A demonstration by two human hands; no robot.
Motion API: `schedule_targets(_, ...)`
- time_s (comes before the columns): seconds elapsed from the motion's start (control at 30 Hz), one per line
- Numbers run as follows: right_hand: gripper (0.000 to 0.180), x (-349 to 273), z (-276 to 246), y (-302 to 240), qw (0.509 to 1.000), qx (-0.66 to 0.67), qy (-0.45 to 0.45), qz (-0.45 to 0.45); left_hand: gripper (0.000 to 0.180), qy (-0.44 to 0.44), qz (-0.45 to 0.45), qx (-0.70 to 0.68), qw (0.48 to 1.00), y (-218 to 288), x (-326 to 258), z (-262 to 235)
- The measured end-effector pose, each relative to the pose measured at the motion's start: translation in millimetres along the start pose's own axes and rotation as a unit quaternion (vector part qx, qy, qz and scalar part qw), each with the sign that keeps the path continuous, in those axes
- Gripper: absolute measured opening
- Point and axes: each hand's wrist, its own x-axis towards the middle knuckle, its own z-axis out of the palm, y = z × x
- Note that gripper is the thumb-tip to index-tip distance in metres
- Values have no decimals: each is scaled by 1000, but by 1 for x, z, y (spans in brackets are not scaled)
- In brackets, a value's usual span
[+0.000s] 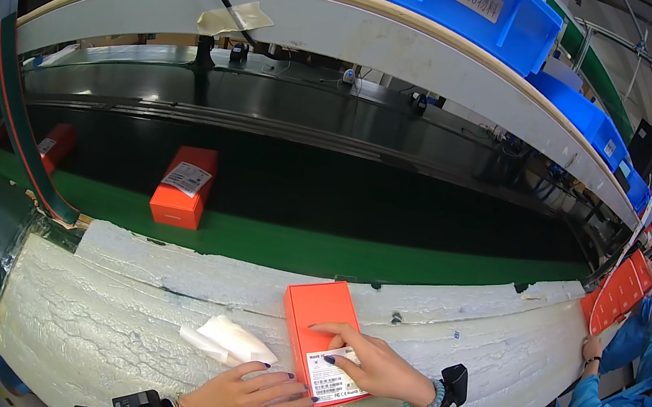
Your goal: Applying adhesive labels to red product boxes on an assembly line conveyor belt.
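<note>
An orange flat box [317, 316] lies on the white foam-covered bench [115, 315] in front of me. A white label [333, 380] sits on its near end. My right hand [369, 363] presses fingertips on the label and the box top. My left hand [250, 399] lies flat beside the box's near left corner, its fingertips touching the edge, close to a crumpled white wipe [229, 341]. Both wrists carry black wrist devices.
A green conveyor belt [336, 251] runs behind the bench and carries an orange labelled box [183, 186], with more orange boxes [56, 146] at far left. Blue bins [473, 6] stand on the shelf above. A person in blue at right holds an orange box [620, 294].
</note>
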Motion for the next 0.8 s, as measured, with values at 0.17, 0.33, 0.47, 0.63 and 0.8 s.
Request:
schedule_targets(0.17,44,1,-4,-4,999,-29,-21,17,37,-1,-5,-13,1000,0,1,0)
schedule_targets(0.33,44,4,-1,-3,999,-39,-19,7,36,1,-9,-21,1000,-1,1,-2)
schedule_targets(0.47,44,1,17,4,989,-128,34,-65,38,10,1,9,1000,-5,-1,0)
schedule_targets(0.63,36,-8,51,-18,882,-463,88,-19,50,0,-129,18,991,-21,-2,-4)
schedule_targets(0.8,30,18,42,8,923,-327,91,-181,40,-51,-206,68,975,-30,-3,-8)
